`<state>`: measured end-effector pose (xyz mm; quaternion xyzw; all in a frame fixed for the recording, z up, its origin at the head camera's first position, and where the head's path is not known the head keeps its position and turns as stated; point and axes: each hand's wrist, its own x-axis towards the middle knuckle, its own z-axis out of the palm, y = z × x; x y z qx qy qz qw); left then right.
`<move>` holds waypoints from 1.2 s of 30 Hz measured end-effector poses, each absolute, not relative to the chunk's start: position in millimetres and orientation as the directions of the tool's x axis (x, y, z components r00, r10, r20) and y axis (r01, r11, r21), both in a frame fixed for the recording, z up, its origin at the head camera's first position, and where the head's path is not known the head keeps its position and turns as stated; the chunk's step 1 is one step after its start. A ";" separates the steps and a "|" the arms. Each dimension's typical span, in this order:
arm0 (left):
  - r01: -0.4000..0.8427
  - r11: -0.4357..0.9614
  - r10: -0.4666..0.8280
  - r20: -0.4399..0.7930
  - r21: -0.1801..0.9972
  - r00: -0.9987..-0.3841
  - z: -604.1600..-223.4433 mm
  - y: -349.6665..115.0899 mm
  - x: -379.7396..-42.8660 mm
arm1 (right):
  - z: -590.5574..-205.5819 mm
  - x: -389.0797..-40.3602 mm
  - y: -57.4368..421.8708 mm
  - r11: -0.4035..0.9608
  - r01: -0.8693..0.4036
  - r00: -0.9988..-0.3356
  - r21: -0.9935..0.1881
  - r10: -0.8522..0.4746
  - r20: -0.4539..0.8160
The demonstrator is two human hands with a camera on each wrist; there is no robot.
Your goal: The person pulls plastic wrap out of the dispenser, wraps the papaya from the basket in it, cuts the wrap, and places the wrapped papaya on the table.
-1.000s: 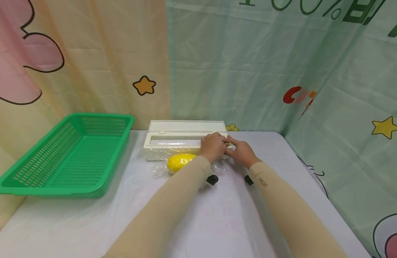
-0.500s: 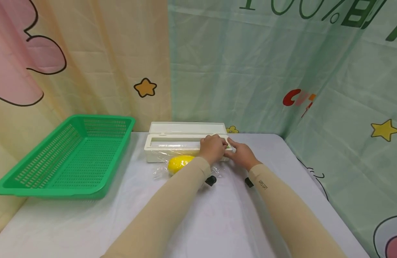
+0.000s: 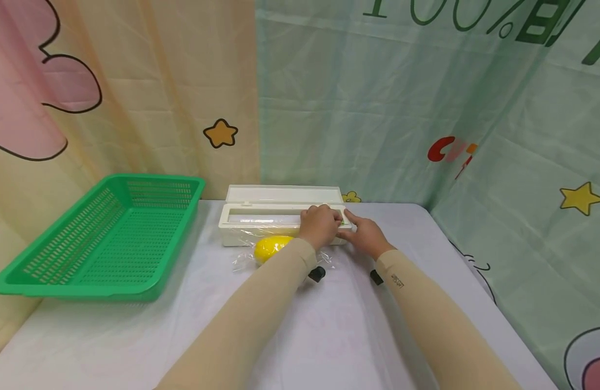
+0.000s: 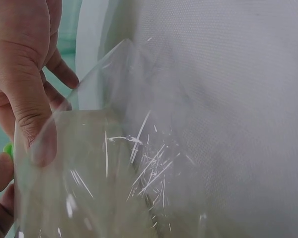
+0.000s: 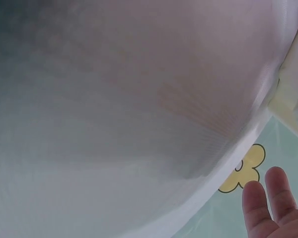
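A white cling film dispenser [image 3: 258, 236] lies on the table with its lid raised, the roll [image 3: 260, 219] showing inside. Clear film [image 4: 139, 163] hangs down its front. My left hand [image 3: 320, 226] is bent over the right part of its front bar, its fingertips at a small green slider [image 4: 8, 148]. The right hand [image 3: 363, 235] grips the dispenser's right end, thumb in front, with two fingers [image 5: 256, 203] stretched out behind. A shiny yellow oval thing [image 3: 271, 248], perhaps a fruit, sits at the film in front, partly hidden by my left sleeve.
A green plastic basket [image 3: 173, 265] stands on the left of the white-covered table [image 3: 329, 336]. Patterned curtains [image 3: 319, 108] hang behind the table and to its right. Black wrist-camera pieces [image 3: 317, 274] show below the wrists.
My left hand has slid slightly left along the dispenser's front bar. The right hand stays at the end, and the view has tilted a little.
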<state>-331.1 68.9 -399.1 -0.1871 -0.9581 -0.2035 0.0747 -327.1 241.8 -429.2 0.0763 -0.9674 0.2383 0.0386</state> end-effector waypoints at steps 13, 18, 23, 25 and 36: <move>0.391 0.822 0.330 0.214 0.414 -0.920 -400.0 63.2 -332.3 | -430.3 -327.7 241.7 0.870 -0.134 -0.991 -0.475 -0.109 0.081; 0.391 0.807 0.331 0.208 0.442 -0.920 -398.6 61.8 -332.2 | -431.1 -328.8 242.1 0.871 -0.130 -0.991 -0.474 -0.105 0.079; 0.382 0.794 0.321 0.207 0.473 -0.924 -396.8 59.4 -332.0 | -432.1 -328.5 241.5 0.869 -0.123 -0.992 -0.480 -0.103 0.067; 0.379 0.793 0.320 0.202 0.477 -0.926 -396.5 58.7 -332.3 | -432.2 -328.4 241.5 0.868 -0.118 -0.993 -0.483 -0.102 0.059; 0.355 0.790 0.317 0.163 0.500 -0.934 -396.5 59.8 -337.3 | -428.7 -325.3 240.3 0.870 -0.105 -0.994 -0.482 -0.095 0.045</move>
